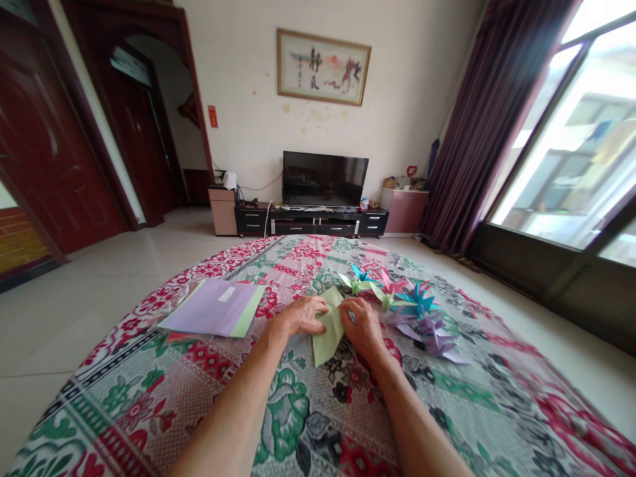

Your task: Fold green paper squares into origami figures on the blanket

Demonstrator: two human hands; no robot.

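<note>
A light green sheet of origami paper [328, 338], partly folded with a crease down it, lies between my two hands on the patterned tablecloth [283, 411]. My left hand [302, 315] is at the paper's left edge, its fingers curled and gripping or pressing it. At the right edge my right hand [362, 323] has its fingers bent down onto the paper. The fingertips partly cover both edges. Just right of my right hand sit several folded paper cranes: green [356, 283], blue [418, 301], pink [390, 285] and purple [435, 336].
A stack of coloured paper [213, 310], purple on top with a small white piece [226, 294], lies left of my left hand. Beyond the round table stand a television [324, 180] and a low black cabinet [313, 222]. Purple curtains [477, 132] hang by the window.
</note>
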